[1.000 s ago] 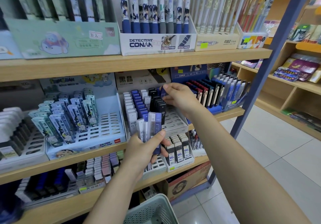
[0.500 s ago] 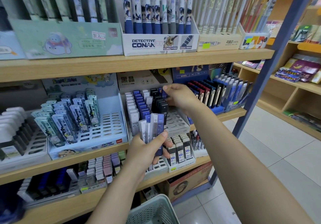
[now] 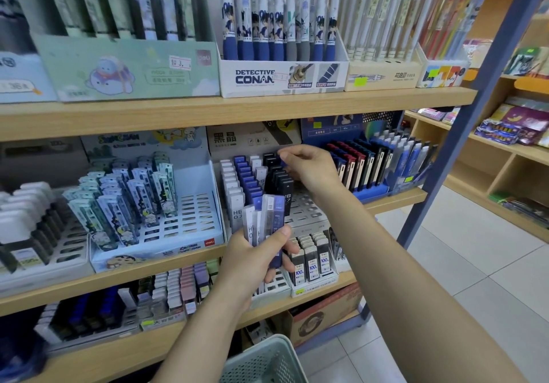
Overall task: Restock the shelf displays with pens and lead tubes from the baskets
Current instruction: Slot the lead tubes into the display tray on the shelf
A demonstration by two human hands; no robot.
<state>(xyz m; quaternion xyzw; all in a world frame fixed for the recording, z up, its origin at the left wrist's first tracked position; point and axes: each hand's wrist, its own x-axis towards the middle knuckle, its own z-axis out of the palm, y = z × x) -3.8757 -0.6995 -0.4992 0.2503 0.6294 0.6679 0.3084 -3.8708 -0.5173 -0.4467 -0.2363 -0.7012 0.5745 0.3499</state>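
Note:
My left hand (image 3: 252,259) grips a bundle of lead tubes (image 3: 266,219), white, clear and blue, held upright in front of the middle shelf. My right hand (image 3: 312,168) reaches into the slotted lead display (image 3: 303,207) at the back of the black row (image 3: 277,179). Its fingertips pinch something small and blue there, mostly hidden by the fingers. White and blue rows of lead tubes (image 3: 245,174) stand to the left in the same display.
The top shelf carries pen boxes, among them a Detective Conan box (image 3: 282,76). A cartoon lead display (image 3: 154,204) stands at left and a red, black and blue tube rack (image 3: 374,162) at right. A green basket (image 3: 264,362) sits below. A blue upright (image 3: 463,115) frames the right side.
My right hand has shifted slightly at the back of the black row. The left hand has kept hold of its bundle and barely moved.

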